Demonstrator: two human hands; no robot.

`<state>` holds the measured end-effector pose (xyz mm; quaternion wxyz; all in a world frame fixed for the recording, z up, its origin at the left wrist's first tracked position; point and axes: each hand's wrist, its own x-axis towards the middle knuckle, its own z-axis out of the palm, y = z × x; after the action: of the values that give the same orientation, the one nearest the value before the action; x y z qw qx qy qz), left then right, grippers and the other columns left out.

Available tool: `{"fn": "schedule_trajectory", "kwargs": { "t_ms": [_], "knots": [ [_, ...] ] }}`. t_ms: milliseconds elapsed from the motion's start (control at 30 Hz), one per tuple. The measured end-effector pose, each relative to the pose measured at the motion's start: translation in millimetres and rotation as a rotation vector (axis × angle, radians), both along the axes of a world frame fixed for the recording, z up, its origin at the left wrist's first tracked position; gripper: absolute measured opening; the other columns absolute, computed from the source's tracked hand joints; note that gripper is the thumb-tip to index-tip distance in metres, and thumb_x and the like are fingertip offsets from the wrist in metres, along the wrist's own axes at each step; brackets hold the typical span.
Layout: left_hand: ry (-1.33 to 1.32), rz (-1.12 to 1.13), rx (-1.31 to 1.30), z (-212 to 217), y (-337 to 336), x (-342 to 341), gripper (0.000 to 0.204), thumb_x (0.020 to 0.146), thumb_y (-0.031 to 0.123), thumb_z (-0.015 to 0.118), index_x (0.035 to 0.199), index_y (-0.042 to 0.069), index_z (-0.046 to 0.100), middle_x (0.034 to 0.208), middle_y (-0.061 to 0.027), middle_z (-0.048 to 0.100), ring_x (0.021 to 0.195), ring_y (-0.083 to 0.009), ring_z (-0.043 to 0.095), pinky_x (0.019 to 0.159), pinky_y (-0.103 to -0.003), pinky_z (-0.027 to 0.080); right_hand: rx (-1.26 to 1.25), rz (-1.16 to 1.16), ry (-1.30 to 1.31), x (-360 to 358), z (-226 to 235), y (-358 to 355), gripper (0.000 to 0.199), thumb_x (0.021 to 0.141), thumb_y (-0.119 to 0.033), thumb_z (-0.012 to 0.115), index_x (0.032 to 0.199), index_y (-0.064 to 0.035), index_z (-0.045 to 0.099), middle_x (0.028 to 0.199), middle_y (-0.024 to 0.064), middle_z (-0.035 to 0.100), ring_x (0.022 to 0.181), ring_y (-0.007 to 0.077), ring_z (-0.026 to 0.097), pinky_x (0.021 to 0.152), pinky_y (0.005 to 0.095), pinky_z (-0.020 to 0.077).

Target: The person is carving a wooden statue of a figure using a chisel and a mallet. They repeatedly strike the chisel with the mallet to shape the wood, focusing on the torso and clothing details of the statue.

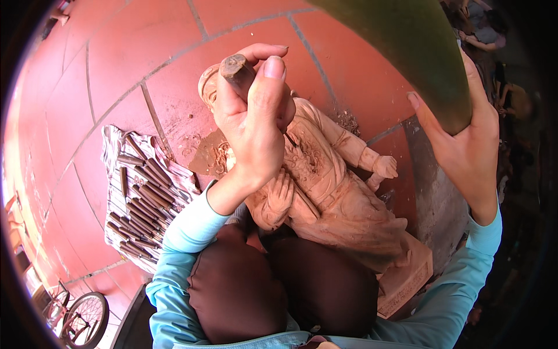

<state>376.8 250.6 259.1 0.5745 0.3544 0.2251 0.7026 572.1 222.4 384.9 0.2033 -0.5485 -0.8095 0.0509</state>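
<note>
My left hand (pixel 256 116) is closed round the brown wooden handle (pixel 237 68) of a carving tool, its butt end pointing up. A thin dark shaft shows below the fist, against the chest of a carved wooden figure (pixel 349 180). This robed figure lies tilted in front of my knees, its head partly hidden behind my left hand. Curled shavings (pixel 299 163) lie on its chest. At the upper right, my right hand (pixel 465 139) grips a large, smooth, dark green curved thing (pixel 418 58), like a hat brim close to the camera. It hides some of the fingers.
Several wood-handled carving tools (pixel 145 203) lie on a striped cloth (pixel 116 151) to the left. Shavings are scattered on the red tiled floor (pixel 145 46). A bicycle (pixel 84 317) stands at the lower left. Other people (pixel 485 38) are at the far right.
</note>
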Motion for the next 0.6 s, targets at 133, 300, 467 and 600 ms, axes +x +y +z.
{"fn": "schedule_trajectory", "kwargs": {
  "t_ms": [133,300,467,600],
  "knots": [
    [-0.074,0.03,0.006,-2.9,-2.2,4.6,0.016,0.096,0.012,0.054,0.108,0.002,0.05,0.067,0.002,0.047,0.045,-0.0034,0.034,0.04,-0.02,0.028,-0.08,0.129,-0.254,-28.0,17.9,18.6,0.053,0.084,0.002,0.063,0.134,-0.0068,0.048,0.126,0.0132,0.058,0.108,0.0219,0.061,0.09,0.031,0.0489],
    [0.008,0.0,-0.045,-0.9,0.4,4.0,0.012,0.096,0.016,0.052,0.103,0.006,0.048,0.061,0.0001,0.041,0.043,-0.0058,0.031,0.037,-0.021,0.024,0.009,0.158,-0.25,-25.1,15.9,25.2,0.053,0.083,0.004,0.063,0.134,-0.0061,0.048,0.127,0.012,0.058,0.109,0.0215,0.061,0.091,0.031,0.0483],
    [0.036,-0.006,-0.084,-7.7,11.2,-2.7,0.01,0.097,0.016,0.048,0.092,0.008,0.043,0.061,-0.0017,0.039,0.043,-0.0079,0.03,0.036,-0.022,0.024,0.032,0.153,-0.224,-22.2,8.6,22.8,0.054,0.083,0.006,0.062,0.133,-0.0055,0.049,0.127,0.0109,0.059,0.111,0.0211,0.06,0.093,0.0309,0.0477],
    [-0.056,-0.013,0.045,-9.3,9.3,2.5,0.01,0.097,0.01,0.051,0.105,0.005,0.049,0.067,0.0017,0.047,0.045,-0.0034,0.034,0.038,-0.019,0.028,0.046,0.112,-0.181,-16.4,2.3,15.7,0.054,0.082,0.007,0.062,0.133,-0.005,0.049,0.127,0.01,0.059,0.112,0.0208,0.06,0.093,0.0308,0.0472]
  ]
}}
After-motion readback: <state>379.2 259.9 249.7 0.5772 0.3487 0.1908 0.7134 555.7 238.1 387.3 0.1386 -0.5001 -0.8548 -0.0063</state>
